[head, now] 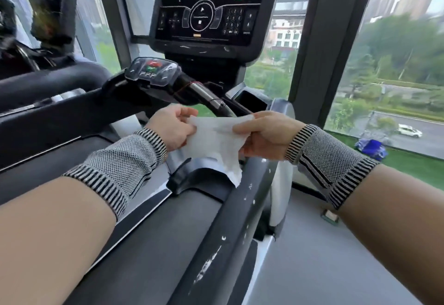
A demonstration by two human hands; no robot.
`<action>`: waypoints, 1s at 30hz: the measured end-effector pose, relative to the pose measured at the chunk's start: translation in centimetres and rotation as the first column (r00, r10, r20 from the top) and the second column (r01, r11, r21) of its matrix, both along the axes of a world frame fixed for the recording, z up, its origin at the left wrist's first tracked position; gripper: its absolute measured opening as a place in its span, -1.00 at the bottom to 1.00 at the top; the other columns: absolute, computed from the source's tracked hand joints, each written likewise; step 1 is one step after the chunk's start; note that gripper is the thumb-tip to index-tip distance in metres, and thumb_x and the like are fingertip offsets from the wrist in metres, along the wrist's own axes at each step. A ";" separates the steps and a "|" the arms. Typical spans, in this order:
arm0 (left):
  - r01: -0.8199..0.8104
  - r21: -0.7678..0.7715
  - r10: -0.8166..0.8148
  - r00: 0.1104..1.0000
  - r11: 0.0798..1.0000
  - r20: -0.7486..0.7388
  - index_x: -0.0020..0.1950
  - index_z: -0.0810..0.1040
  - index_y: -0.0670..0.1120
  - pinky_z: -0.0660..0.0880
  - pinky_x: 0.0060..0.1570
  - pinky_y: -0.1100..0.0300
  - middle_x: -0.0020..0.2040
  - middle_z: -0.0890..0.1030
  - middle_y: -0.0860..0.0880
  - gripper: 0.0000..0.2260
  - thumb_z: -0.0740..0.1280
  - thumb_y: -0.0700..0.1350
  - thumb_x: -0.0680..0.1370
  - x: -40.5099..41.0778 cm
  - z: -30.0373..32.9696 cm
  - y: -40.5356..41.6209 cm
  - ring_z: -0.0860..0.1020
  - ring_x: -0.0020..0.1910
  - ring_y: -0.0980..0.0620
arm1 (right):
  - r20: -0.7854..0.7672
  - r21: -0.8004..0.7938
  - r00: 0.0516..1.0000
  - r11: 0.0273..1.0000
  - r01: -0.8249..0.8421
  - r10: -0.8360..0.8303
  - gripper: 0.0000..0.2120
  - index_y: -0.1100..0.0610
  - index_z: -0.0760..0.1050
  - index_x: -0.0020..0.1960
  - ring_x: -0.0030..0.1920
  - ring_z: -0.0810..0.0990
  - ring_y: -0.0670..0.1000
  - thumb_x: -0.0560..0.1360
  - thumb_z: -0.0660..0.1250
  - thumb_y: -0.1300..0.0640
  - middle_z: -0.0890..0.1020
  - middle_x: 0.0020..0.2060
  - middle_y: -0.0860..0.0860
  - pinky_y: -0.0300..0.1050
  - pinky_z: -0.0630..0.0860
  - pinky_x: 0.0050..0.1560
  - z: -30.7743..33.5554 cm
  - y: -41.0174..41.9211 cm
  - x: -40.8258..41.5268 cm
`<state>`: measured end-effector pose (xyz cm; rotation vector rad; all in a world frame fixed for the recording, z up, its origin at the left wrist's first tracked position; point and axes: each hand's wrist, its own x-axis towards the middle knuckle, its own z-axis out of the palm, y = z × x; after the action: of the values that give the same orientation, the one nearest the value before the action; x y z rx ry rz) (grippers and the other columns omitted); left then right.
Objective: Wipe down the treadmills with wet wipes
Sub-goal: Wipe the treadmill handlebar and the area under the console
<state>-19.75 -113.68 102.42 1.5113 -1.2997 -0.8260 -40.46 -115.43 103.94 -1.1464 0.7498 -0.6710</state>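
Here, wet wipe (216, 141): a white sheet is held spread between both hands, above the right side rail of the treadmill; its lower edge hangs crumpled just over the rail's front end.
Left hand (171, 127): the wipe's left edge is pinched between thumb and curled fingers; a knitted grey wristband with striped cuffs (125, 163) is worn on the forearm.
Right hand (266, 134): the wipe's right edge is pinched between thumb and curled fingers; a matching wristband (329, 160) is worn.
Right side rail (230, 228): dark, scuffed with white marks, seen running from the lower edge up toward the hands.
Treadmill belt (153, 252): a dark surface is seen to the left of the rail, beneath the left forearm.
Handlebar (204, 93): a dark and metal bar with a small red-and-green control pod (152, 70) is seen just beyond the hands.
Console (206, 7): a black display panel with a keypad and a lit red figure is mounted above.
Window (396, 64): trees, buildings, a road and a white car (409, 130) are seen outside.
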 end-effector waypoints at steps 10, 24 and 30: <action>0.007 -0.164 0.065 0.899 0.986 0.433 0.02 0.58 0.02 0.50 -0.11 0.23 -0.14 0.64 0.08 -0.85 0.43 -0.12 0.47 -8.2 3.9 -9.1 0.54 -0.26 0.17 | 0.130 0.059 0.979 0.987 0.152 -0.159 -0.71 0.29 0.47 0.23 0.00 0.54 0.12 0.53 0.21 0.26 0.56 0.00 0.14 0.12 0.45 0.20 1.3 -12.8 -10.3; -0.151 0.032 0.146 0.982 0.988 0.123 -0.10 0.61 -0.12 0.61 -0.01 -0.05 -0.10 0.68 -0.13 -0.91 0.34 -0.16 0.57 -15.5 4.5 -20.6 0.66 -0.10 -0.08 | -0.004 -0.183 0.999 0.982 -0.040 0.040 -0.88 0.22 0.53 0.02 -0.22 0.61 0.05 0.50 0.32 0.33 0.65 -0.20 0.10 -0.10 0.57 -0.21 1.8 -27.8 -8.4; -0.111 0.015 0.100 0.940 0.994 0.326 -0.04 0.60 -0.04 0.59 -0.03 0.13 -0.09 0.66 -0.01 -0.94 0.35 -0.08 0.56 -16.1 3.5 -24.1 0.63 -0.09 0.04 | -0.026 -0.117 1.000 0.993 0.006 -0.009 -0.84 0.27 0.52 0.03 -0.20 0.59 0.10 0.45 0.38 0.34 0.64 -0.13 0.18 -0.06 0.50 -0.17 0.1 -30.8 -9.7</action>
<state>-35.80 -137.80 105.93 1.7826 -1.4312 -0.5455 -50.14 -146.22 104.02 -1.2621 0.7459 -0.7147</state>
